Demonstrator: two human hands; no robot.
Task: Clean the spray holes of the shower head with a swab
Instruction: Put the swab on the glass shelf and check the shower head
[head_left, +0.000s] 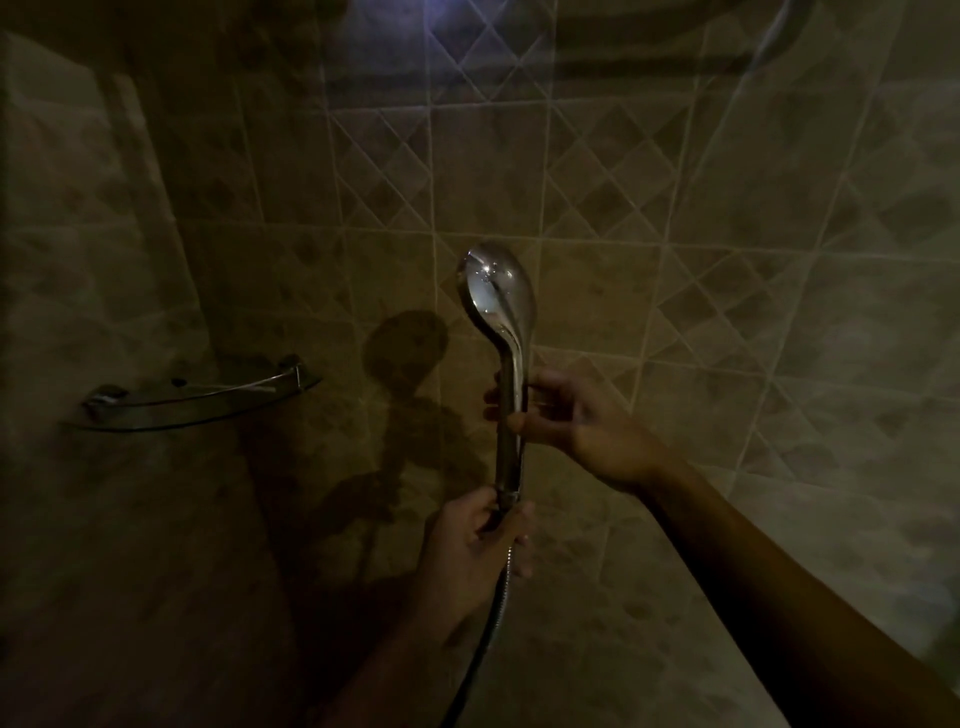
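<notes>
A chrome shower head (497, 296) stands upright in the middle of the dim view, its shiny back towards me and its spray face turned away, so the holes are hidden. My right hand (574, 421) grips the middle of its handle from the right. My left hand (475, 545) holds the bottom end of the handle where the metal hose (491, 629) joins. The hose runs down and left out of view. No swab is visible.
Beige tiled walls with a diamond pattern surround me. A curved glass corner shelf (197, 392) with a chrome rail is fixed at the left. The shower head and my arms cast a dark shadow on the wall.
</notes>
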